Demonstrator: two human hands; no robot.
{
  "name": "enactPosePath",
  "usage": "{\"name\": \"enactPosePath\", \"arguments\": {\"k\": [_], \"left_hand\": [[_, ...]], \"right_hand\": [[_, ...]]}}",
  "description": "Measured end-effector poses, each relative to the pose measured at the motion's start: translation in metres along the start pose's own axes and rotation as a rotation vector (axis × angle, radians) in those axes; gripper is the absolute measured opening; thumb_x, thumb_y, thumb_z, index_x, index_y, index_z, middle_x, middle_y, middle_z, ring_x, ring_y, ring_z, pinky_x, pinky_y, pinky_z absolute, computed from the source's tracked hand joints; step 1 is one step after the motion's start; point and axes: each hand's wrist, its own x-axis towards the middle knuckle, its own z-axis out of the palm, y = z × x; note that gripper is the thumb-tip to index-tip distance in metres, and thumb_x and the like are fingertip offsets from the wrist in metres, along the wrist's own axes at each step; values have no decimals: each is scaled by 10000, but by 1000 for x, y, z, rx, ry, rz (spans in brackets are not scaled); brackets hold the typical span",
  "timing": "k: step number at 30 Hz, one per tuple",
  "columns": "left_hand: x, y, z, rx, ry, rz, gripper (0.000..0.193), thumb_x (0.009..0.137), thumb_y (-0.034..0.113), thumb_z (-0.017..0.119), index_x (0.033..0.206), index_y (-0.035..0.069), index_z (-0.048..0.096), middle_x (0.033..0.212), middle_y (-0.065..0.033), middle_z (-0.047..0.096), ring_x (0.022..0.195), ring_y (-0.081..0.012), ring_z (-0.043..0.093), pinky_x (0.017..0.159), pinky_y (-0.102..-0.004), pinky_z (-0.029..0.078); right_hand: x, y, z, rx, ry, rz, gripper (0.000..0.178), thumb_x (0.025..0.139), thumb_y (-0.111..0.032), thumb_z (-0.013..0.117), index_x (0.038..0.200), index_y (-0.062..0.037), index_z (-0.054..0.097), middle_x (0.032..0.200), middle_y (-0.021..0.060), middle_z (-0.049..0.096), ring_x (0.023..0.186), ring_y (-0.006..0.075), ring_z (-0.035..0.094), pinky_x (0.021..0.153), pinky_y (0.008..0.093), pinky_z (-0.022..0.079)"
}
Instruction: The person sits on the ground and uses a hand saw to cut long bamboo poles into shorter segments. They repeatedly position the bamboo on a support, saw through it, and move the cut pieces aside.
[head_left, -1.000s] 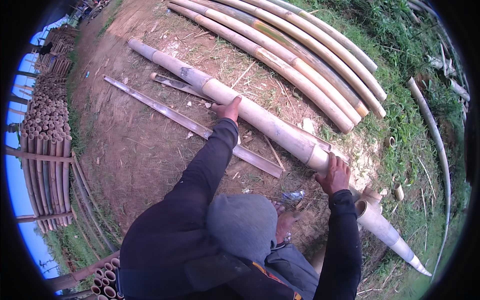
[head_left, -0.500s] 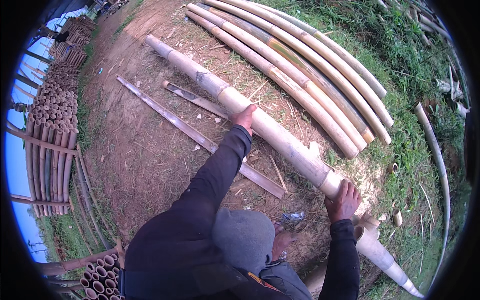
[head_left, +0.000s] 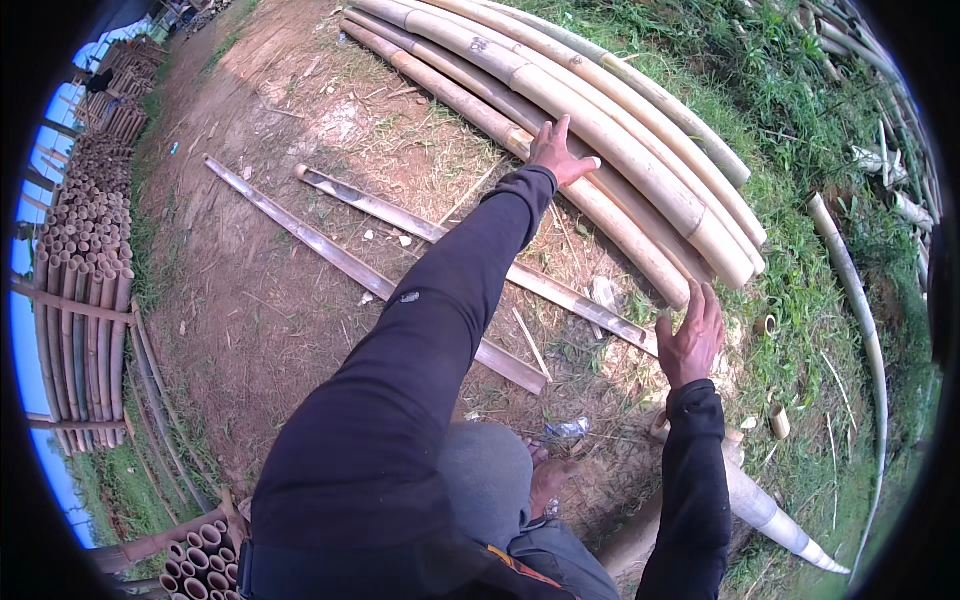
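Note:
My left hand (head_left: 562, 158) is stretched out with its fingers spread, holding nothing. It hovers over the near side of a row of bamboo poles, beside a thick pale bamboo pole (head_left: 620, 140) that lies on top of the others. My right hand (head_left: 692, 338) is also free, its fingers apart, just short of the poles' near ends. Nearest to it are the cut end of the front bamboo pole (head_left: 640, 262) and the right end of a split bamboo length (head_left: 400, 222) on the ground.
Another split bamboo strip (head_left: 320, 250) lies on the dirt to the left. A crumpled clear plastic piece (head_left: 568, 428) is by my feet. Stacked cut bamboo (head_left: 85, 220) stands far left. On the right are a long thin pole (head_left: 858, 300) and a short bamboo offcut (head_left: 779, 422).
The thick bamboo pole that both hands gripped has moved away to the upper right onto the row of poles. Both hands have let go, and my left arm has reached further out.

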Motion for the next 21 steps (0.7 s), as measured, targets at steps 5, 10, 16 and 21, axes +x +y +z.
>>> {"name": "enactPosePath", "arguments": {"k": [5,10,16,21], "left_hand": [[-1,13,59,-51,-116,78,1344,783,743,803,1736,116,93,1750,-318,170,1645,-430,158,1346,-488,157],[-2,30,64,27,-111,-49,1318,800,683,824,1730,106,90,1759,-306,123,1643,-444,152,1334,-510,202],[-65,76,72,115,-30,358,979,845,581,819,1582,51,450,1492,-251,557,1392,-416,546,1189,-490,433],[-241,195,122,99,-723,957,900,878,700,736,1432,2,609,1317,-264,694,1217,-385,692,1037,-492,546]], "right_hand": [[-139,-51,5,446,-153,60,603,857,-133,787,1416,-38,581,1468,245,556,1353,440,554,1130,521,448],[-268,-81,-31,663,-264,175,454,866,-68,773,1299,-5,651,1324,244,637,1209,443,648,1028,475,544],[-360,-65,-64,571,-264,434,371,919,-132,757,1262,-20,672,1244,218,672,1116,427,682,952,477,567],[-394,-58,-63,507,-183,573,361,932,-185,748,1246,-27,670,1205,212,681,1092,429,688,926,494,565]]}}
